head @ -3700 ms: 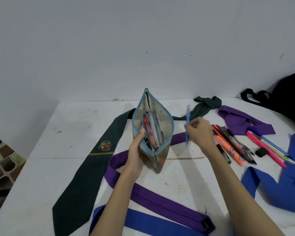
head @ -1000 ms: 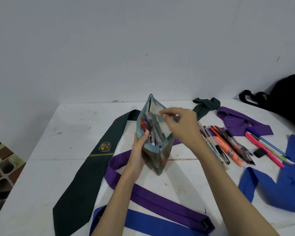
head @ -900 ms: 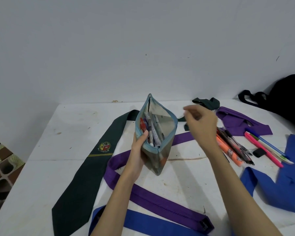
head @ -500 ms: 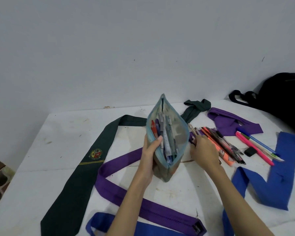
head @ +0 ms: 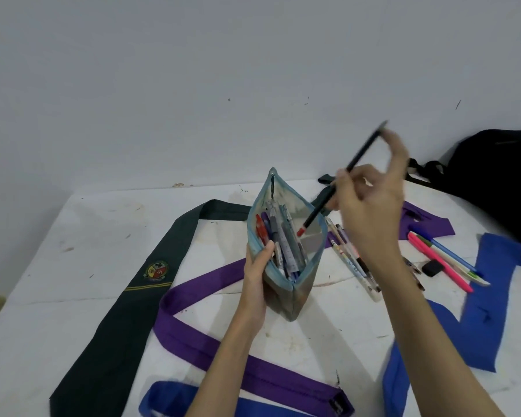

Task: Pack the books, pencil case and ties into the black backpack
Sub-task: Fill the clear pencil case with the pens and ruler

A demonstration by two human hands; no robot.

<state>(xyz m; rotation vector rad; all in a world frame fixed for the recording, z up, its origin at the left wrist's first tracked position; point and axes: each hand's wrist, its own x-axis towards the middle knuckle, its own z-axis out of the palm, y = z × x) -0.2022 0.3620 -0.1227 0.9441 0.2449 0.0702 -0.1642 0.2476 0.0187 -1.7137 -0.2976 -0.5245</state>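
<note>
We see soft, even, rather dim light with a cool cast and no glare. The right hand [head: 370, 206] and its black pencil [head: 340, 182] are smeared by motion blur. Faint shadows lie on the bench [head: 73, 296] under the arms. Wide-angle bending curves the bench edges.

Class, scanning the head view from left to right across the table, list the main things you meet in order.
green tie → left hand → pencil case → right hand holding a black pencil → pink pen → black backpack
</note>
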